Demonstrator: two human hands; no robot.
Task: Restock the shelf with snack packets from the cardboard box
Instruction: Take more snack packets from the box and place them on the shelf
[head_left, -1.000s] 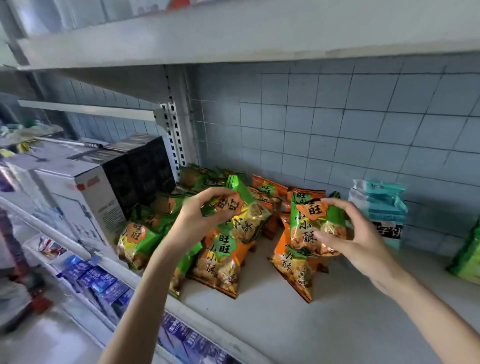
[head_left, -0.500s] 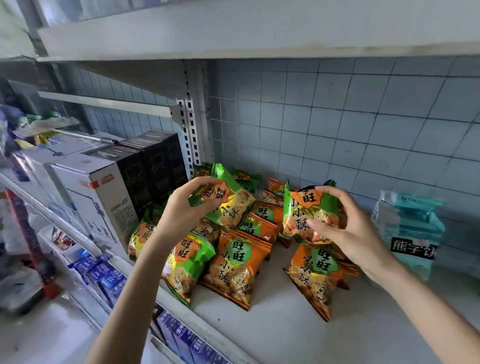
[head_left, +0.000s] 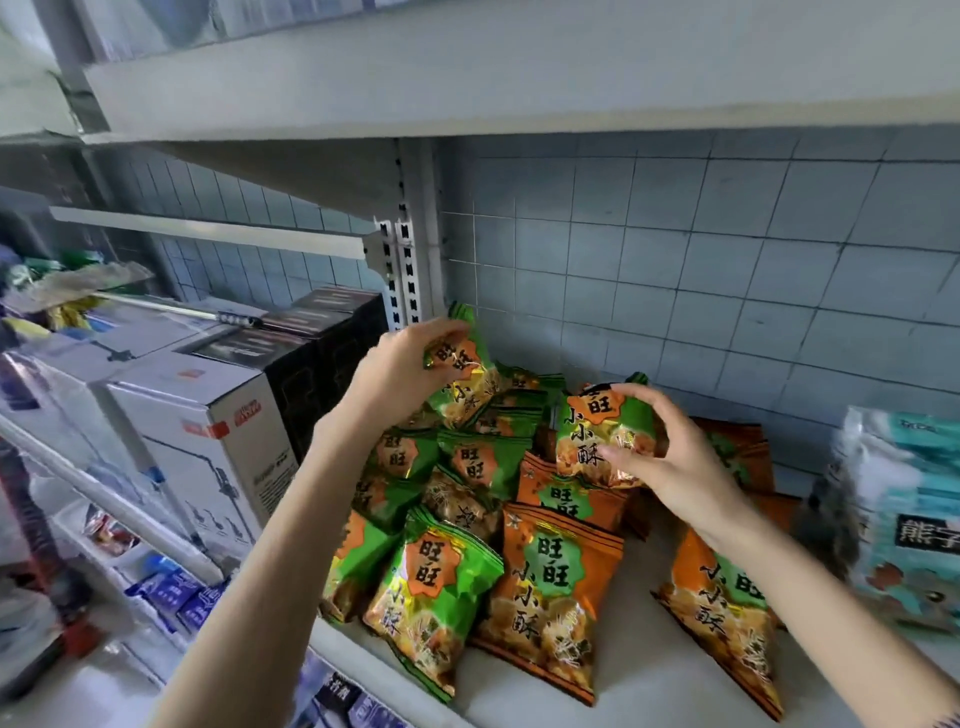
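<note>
A heap of green and orange snack packets (head_left: 550, 587) lies on the white shelf (head_left: 639, 686) against the tiled back wall. My left hand (head_left: 400, 374) grips a green packet (head_left: 465, 382) by its top, held over the back left of the heap near the shelf upright. My right hand (head_left: 675, 462) holds a second green packet (head_left: 602, 431) upright above the orange packets in the middle. The cardboard box is out of view.
White and black boxes (head_left: 208, 431) stand on the shelf left of the heap. A teal biscuit bag (head_left: 904, 519) stands at the right. The shelf above (head_left: 519, 73) overhangs closely. A lower shelf with small blue packs (head_left: 171, 592) sits at the bottom left.
Both hands have carried their green packets further back over the heap, the left one toward the upright post. My view has moved closer to the shelf.
</note>
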